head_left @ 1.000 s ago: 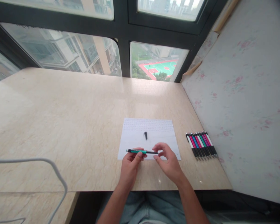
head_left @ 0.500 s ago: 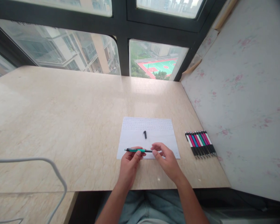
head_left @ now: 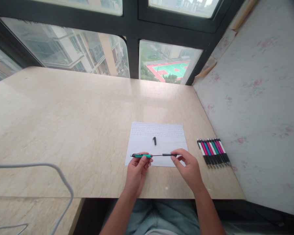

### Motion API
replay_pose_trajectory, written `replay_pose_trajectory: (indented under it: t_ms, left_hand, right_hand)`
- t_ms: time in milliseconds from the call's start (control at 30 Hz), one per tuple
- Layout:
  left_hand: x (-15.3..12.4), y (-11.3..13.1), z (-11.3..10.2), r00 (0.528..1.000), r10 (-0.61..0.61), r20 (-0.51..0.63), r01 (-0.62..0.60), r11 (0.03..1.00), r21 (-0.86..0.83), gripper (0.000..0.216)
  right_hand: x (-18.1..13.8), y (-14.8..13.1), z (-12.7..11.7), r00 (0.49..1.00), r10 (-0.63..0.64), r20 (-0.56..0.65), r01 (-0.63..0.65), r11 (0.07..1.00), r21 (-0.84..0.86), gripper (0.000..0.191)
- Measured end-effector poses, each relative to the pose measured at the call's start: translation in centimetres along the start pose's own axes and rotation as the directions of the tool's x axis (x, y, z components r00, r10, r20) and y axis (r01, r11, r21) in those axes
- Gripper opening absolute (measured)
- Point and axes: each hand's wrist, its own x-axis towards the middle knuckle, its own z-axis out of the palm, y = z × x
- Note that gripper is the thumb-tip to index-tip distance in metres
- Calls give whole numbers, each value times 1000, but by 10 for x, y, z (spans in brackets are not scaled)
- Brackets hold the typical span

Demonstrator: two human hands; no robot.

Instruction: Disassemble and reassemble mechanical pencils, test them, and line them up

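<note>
My left hand (head_left: 136,171) pinches the green barrel of a pen (head_left: 140,156) above the near edge of a white sheet of paper (head_left: 147,143). My right hand (head_left: 189,168) pinches the pen's black front piece (head_left: 167,154), pulled off to the right. A thin refill (head_left: 156,155) shows between the two parts. A small black pen part (head_left: 155,140) lies on the paper's middle. Faint handwriting covers the paper's far edge.
A row of several coloured pens (head_left: 213,151) lies to the right on the beige marble table (head_left: 63,124), close to the flowered wall (head_left: 259,107). A white wire frame (head_left: 61,179) sits at the near left. Windows run along the table's far edge.
My right hand has moved to the right with the black front piece, drawing it off the green barrel and baring the thin refill. My left hand has stayed in place.
</note>
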Motion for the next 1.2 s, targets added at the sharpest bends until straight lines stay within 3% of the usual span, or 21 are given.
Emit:
replay_pose_trajectory:
  t_ms: [233,367,667,767,867,933,1000,1067,1200]
  left_hand:
    - [-1,2,0,1000,-13,-15,11,995,-99,22]
    - [0,3,0,1000,-21,-4,21,992,-125,21]
    - [0,2,-2,1000,-17,6,17,992,-128,21]
    - [0,2,-2,1000,-14,6,15,992,-123,21]
    - [0,1,-2,1000,-12,14,13,994,-107,20]
    - [0,0,-1,1000,-11,23,13,997,-76,20]
    - [0,0,1,999,-10,37,12,999,-34,20]
    - [-1,0,2,999,-9,54,9,1000,5,21]
    - [-3,0,4,996,-20,81,16,999,42,24]
  right_hand:
    - [-1,25,-5,985,152,-78,-146,986,75,21]
    - [9,29,6,968,213,-132,-218,975,-32,24]
    - [46,21,62,974,52,-222,-140,904,-404,23]
    - [43,17,65,978,70,-196,-140,918,-370,25]
    - [30,14,53,979,130,-157,-158,971,-180,33]
    - [20,10,41,980,194,-48,-193,981,31,41]
    - [12,3,29,980,178,85,-189,972,143,42]
    - [7,-4,21,983,107,149,-124,986,109,30]
    - [5,-11,13,986,-27,167,34,999,-42,11]
